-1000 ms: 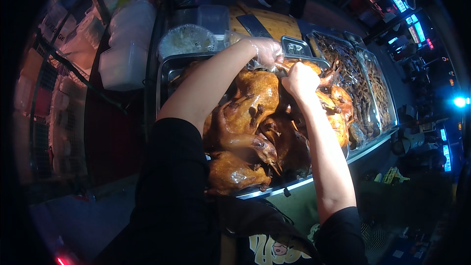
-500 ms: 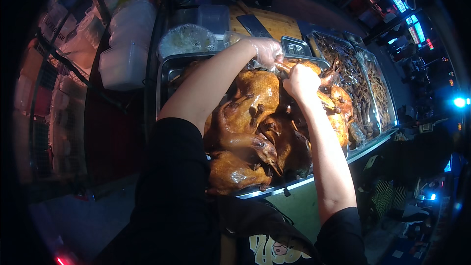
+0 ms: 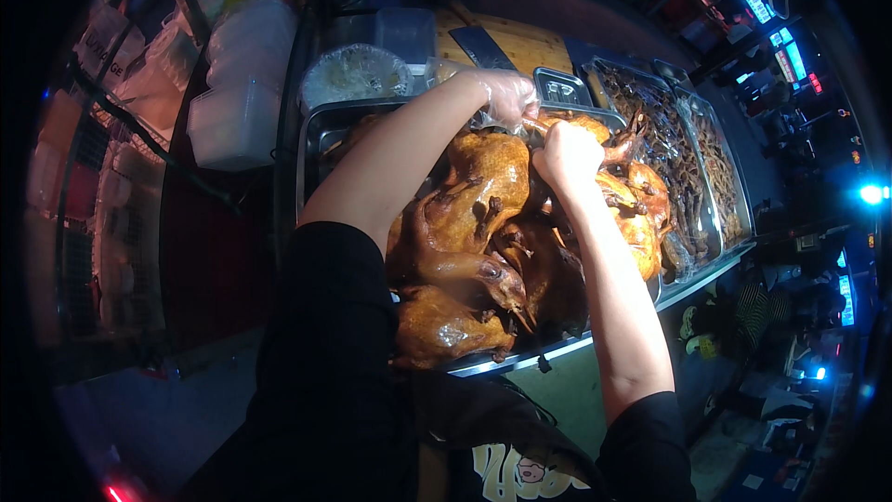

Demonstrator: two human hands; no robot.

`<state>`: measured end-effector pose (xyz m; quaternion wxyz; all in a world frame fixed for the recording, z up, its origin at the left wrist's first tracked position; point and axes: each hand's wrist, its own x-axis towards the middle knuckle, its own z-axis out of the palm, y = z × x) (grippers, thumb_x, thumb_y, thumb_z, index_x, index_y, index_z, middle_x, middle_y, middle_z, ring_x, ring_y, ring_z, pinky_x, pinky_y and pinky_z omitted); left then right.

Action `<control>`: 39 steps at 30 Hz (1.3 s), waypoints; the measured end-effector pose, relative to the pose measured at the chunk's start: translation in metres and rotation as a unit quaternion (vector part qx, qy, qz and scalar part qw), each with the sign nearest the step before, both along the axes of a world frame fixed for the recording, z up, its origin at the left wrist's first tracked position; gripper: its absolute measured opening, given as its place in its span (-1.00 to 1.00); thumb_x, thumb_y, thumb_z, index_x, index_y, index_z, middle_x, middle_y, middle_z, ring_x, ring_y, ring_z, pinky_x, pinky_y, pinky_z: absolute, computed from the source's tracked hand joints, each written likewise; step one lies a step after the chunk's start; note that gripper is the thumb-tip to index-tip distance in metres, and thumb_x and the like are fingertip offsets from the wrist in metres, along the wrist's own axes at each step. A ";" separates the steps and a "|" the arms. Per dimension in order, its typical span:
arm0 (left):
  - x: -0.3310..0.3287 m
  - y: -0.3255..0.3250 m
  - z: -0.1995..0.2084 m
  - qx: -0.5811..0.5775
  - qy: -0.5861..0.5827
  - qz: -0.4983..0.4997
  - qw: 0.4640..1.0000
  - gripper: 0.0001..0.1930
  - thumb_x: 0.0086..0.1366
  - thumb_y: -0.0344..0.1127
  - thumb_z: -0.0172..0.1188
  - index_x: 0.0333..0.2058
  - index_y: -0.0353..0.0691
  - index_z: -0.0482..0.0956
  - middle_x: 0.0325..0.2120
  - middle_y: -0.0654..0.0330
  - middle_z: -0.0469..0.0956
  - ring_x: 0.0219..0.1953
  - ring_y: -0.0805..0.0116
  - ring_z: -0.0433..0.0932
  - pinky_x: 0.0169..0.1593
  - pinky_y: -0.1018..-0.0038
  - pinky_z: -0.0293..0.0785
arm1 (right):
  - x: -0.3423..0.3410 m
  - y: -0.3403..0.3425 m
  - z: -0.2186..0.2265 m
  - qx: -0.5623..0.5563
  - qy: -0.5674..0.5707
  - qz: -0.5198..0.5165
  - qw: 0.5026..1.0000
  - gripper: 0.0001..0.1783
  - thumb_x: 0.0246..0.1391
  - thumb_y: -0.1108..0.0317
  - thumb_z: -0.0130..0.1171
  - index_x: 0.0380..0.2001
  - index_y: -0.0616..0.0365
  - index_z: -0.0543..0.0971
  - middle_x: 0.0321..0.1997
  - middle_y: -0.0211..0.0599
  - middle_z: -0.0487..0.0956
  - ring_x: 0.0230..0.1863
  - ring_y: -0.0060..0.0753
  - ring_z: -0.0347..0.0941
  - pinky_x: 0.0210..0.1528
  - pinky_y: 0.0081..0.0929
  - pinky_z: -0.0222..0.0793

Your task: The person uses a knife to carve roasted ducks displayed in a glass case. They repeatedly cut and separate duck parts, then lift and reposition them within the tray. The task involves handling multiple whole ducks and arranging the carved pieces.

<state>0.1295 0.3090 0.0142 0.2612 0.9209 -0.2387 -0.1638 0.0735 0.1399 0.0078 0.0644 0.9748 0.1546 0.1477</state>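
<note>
Several glossy brown roast ducks [image 3: 488,172] lie heaped in a metal tray [image 3: 321,130], one with its head and bill toward the near edge. At the tray's far side my left hand [image 3: 509,98], in a clear plastic glove, is closed on a thin brown part of a roast duck [image 3: 533,125]. My right hand [image 3: 567,158] makes a fist just to the right and nearer, gripping the same part. Its fingertips are turned out of sight, and strong light washes out its surface.
Trays of dark braised pieces [image 3: 646,112] stand on the right. Behind are a wooden board [image 3: 530,42] with a dark cleaver blade [image 3: 481,48], a metal lid [image 3: 560,86] and a film-covered bowl [image 3: 353,76]. Stacked white containers [image 3: 232,125] stand left. People are in the dark background.
Both hands stay at nearly the same place. My right hand has shifted very slightly, still gripping the duck part.
</note>
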 end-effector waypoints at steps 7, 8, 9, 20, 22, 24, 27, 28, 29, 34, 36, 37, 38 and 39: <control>-0.004 -0.002 0.006 0.001 0.008 0.005 1.000 -0.66 0.00 -0.46 0.33 -0.19 -0.28 0.56 -0.34 0.12 0.60 -0.29 0.24 0.54 -0.19 0.37 0.45 | -0.002 0.003 0.002 0.012 -0.004 -0.006 1.000 -0.86 -0.27 0.37 0.28 -0.55 0.17 0.68 -0.47 0.00 0.66 -0.36 0.04 0.65 -0.27 -0.16 0.58; -0.004 -0.002 0.006 0.001 0.007 0.004 1.000 -0.67 -0.01 -0.47 0.33 -0.19 -0.28 0.56 -0.35 0.12 0.60 -0.29 0.24 0.54 -0.19 0.37 0.45 | -0.002 0.003 0.001 0.014 -0.008 -0.006 1.000 -0.86 -0.27 0.37 0.27 -0.55 0.17 0.68 -0.47 0.00 0.66 -0.36 0.04 0.65 -0.27 -0.15 0.58; -0.004 -0.003 0.006 0.001 0.005 0.004 1.000 -0.67 -0.01 -0.48 0.33 -0.20 -0.28 0.56 -0.35 0.11 0.60 -0.29 0.24 0.54 -0.19 0.37 0.45 | -0.002 0.002 0.001 0.014 -0.012 -0.001 1.000 -0.86 -0.27 0.38 0.27 -0.55 0.18 0.68 -0.47 0.00 0.66 -0.36 0.04 0.65 -0.28 -0.15 0.58; 0.001 -0.003 -0.005 -0.013 -0.007 0.015 1.000 -0.72 -0.01 -0.48 0.34 -0.27 -0.28 0.53 -0.34 0.08 0.60 -0.26 0.21 0.52 -0.15 0.36 0.44 | -0.008 -0.001 0.005 -0.002 -0.016 0.019 1.000 -0.84 -0.25 0.38 0.25 -0.53 0.20 0.68 -0.44 0.00 0.66 -0.34 0.04 0.65 -0.27 -0.16 0.57; 0.000 -0.003 -0.003 -0.012 -0.006 0.013 1.000 -0.73 0.00 -0.49 0.33 -0.27 -0.28 0.54 -0.34 0.08 0.60 -0.26 0.21 0.53 -0.15 0.36 0.44 | -0.006 -0.002 0.003 -0.013 -0.016 0.011 1.000 -0.84 -0.24 0.37 0.26 -0.52 0.20 0.69 -0.44 0.00 0.66 -0.33 0.04 0.65 -0.25 -0.16 0.57; -0.003 -0.005 0.003 0.004 -0.010 0.009 1.000 -0.74 0.00 -0.49 0.32 -0.27 -0.28 0.54 -0.35 0.08 0.60 -0.26 0.20 0.54 -0.15 0.37 0.45 | -0.004 -0.003 0.000 -0.019 -0.016 0.000 1.000 -0.84 -0.24 0.37 0.27 -0.51 0.20 0.69 -0.43 0.01 0.67 -0.32 0.04 0.65 -0.24 -0.16 0.57; -0.002 -0.004 0.001 0.001 -0.012 0.009 1.000 -0.74 0.00 -0.48 0.31 -0.28 -0.28 0.55 -0.36 0.08 0.61 -0.27 0.20 0.54 -0.16 0.36 0.44 | -0.002 -0.001 0.001 -0.018 -0.004 -0.008 1.000 -0.83 -0.23 0.37 0.27 -0.50 0.20 0.69 -0.42 0.02 0.67 -0.31 0.04 0.66 -0.23 -0.16 0.57; -0.002 -0.003 0.000 -0.005 -0.012 0.009 1.000 -0.74 0.00 -0.47 0.30 -0.28 -0.27 0.55 -0.37 0.08 0.61 -0.28 0.20 0.54 -0.17 0.36 0.44 | -0.003 0.001 0.005 -0.014 0.007 -0.006 1.000 -0.83 -0.23 0.37 0.27 -0.50 0.21 0.69 -0.41 0.02 0.67 -0.31 0.04 0.66 -0.23 -0.16 0.57; -0.002 -0.003 0.000 -0.003 -0.012 0.011 1.000 -0.74 -0.01 -0.47 0.30 -0.28 -0.27 0.55 -0.37 0.09 0.60 -0.29 0.20 0.53 -0.18 0.35 0.44 | -0.004 0.002 0.007 -0.010 0.018 -0.004 1.000 -0.83 -0.23 0.37 0.27 -0.50 0.21 0.69 -0.41 0.03 0.67 -0.30 0.04 0.66 -0.23 -0.16 0.57; -0.009 -0.005 0.009 0.014 -0.003 0.013 1.000 -0.73 -0.02 -0.47 0.28 -0.27 -0.25 0.55 -0.39 0.11 0.60 -0.32 0.23 0.53 -0.23 0.35 0.43 | -0.004 0.004 0.010 -0.011 0.029 -0.010 0.999 -0.82 -0.24 0.38 0.27 -0.50 0.24 0.69 -0.42 0.05 0.67 -0.30 0.04 0.66 -0.22 -0.15 0.57; -0.008 -0.004 0.007 0.014 -0.001 0.012 1.000 -0.73 -0.02 -0.47 0.28 -0.27 -0.24 0.55 -0.39 0.12 0.60 -0.32 0.24 0.53 -0.23 0.35 0.43 | -0.005 0.005 0.012 -0.005 0.045 -0.004 0.999 -0.80 -0.25 0.38 0.28 -0.48 0.26 0.69 -0.41 0.08 0.66 -0.29 0.07 0.64 -0.24 -0.16 0.57; -0.008 -0.004 0.007 0.014 -0.001 0.011 1.000 -0.73 -0.02 -0.47 0.28 -0.27 -0.23 0.55 -0.39 0.12 0.60 -0.33 0.24 0.53 -0.22 0.35 0.44 | -0.003 0.004 0.012 -0.002 0.057 0.001 0.998 -0.79 -0.25 0.38 0.29 -0.47 0.27 0.69 -0.40 0.10 0.65 -0.28 0.09 0.63 -0.25 -0.17 0.57; -0.007 -0.004 0.006 0.009 -0.002 0.010 1.000 -0.73 -0.02 -0.47 0.28 -0.27 -0.23 0.55 -0.39 0.12 0.60 -0.32 0.24 0.53 -0.22 0.35 0.44 | -0.002 0.003 0.013 0.002 0.068 0.006 0.998 -0.77 -0.25 0.38 0.31 -0.45 0.28 0.69 -0.38 0.12 0.65 -0.26 0.11 0.61 -0.26 -0.18 0.57; -0.007 -0.004 0.006 0.005 -0.002 0.010 1.000 -0.73 -0.02 -0.47 0.29 -0.27 -0.23 0.55 -0.39 0.12 0.60 -0.32 0.24 0.53 -0.22 0.35 0.44 | -0.003 0.003 0.014 0.003 0.075 0.004 0.997 -0.78 -0.25 0.38 0.31 -0.45 0.27 0.69 -0.39 0.11 0.65 -0.26 0.10 0.61 -0.26 -0.18 0.57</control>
